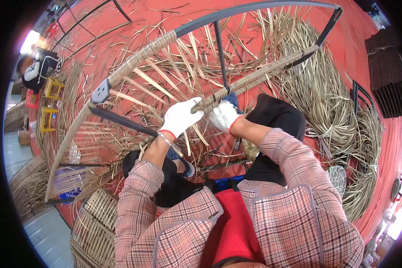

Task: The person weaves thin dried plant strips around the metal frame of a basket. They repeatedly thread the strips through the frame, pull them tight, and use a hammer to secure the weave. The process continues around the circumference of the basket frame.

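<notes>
Frame [219, 49] lies over the knees. On its wrapped bar [254, 76], left hand [179, 117] grips the strip and right hand [223, 115] pinches beside it. Wrapping seems underway; next turn needs tight pulling.

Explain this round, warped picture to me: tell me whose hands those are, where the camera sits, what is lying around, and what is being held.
The camera sits on the person's head and looks down through a fisheye lens, so straight edges bend. The two white-gloved hands are the wearer's own. The left hand and the right hand both grip a wicker-wrapped bar of a dark metal frame, partly bound in woven strips. Loose cane strips lie in heaps on the red floor. A woven basket piece lies at lower left. Another person sits far off at upper left.
</notes>
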`<state>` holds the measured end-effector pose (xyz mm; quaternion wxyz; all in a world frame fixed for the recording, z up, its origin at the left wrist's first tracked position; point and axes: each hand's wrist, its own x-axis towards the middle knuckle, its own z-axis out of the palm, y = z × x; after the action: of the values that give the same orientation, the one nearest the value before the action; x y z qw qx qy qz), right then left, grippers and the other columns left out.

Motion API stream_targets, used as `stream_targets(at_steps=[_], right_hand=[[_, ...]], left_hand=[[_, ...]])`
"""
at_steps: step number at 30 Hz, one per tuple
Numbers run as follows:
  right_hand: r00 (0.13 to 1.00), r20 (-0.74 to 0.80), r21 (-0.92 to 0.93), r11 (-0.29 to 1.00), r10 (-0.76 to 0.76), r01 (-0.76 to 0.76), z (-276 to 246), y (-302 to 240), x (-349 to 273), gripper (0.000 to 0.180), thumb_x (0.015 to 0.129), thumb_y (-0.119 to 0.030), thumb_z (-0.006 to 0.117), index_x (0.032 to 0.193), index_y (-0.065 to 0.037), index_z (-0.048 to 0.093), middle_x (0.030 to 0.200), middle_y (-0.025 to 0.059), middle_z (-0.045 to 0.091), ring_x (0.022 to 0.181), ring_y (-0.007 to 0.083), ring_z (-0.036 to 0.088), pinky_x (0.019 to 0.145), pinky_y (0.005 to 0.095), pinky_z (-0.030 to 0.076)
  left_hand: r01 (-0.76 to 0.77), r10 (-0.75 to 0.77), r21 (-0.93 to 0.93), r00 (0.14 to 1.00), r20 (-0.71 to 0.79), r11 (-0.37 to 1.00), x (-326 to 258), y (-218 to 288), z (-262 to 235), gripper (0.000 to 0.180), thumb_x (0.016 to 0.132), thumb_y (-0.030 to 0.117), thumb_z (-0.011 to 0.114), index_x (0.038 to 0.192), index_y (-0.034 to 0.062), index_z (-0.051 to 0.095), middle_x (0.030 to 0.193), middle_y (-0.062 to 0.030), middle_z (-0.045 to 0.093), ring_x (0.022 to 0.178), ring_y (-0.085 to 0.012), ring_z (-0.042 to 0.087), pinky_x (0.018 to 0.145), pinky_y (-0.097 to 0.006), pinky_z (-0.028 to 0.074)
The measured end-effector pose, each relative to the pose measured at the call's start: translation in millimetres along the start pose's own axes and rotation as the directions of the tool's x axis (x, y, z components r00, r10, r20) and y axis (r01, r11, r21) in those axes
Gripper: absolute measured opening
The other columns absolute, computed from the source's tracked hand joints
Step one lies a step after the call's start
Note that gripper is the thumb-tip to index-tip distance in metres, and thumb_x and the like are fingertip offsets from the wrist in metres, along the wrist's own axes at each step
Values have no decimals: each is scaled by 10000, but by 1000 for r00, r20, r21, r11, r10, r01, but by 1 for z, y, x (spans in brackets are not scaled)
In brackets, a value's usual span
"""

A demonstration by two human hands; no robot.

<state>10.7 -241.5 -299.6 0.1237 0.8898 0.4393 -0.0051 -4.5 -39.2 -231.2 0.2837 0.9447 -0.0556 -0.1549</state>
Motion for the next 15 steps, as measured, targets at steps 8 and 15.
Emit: stream_targets(at_steps=[8,15], right_hand=[[975,-223,206,978,23,25,-97,54,6,191,906,-254,596,846,-133,730,820,96,677,846,315,712,725,457,587],[969,-229,257,966,93,-32,-86,70,58,233,883,-252,610,813,-96,768,759,152,731,731,330,751,618,470,595]], left_hand=[[16,-19,-84,999,-34,996,8,-1,9,534,831,312,729,1328,140,634,1125,-161,722,1077,-329,691,916,-400,527],[65,-24,153,967,-255,986,12,10,24,468,842,405,766,1196,116,665,966,-153,741,919,-384,714,795,-469,562]])
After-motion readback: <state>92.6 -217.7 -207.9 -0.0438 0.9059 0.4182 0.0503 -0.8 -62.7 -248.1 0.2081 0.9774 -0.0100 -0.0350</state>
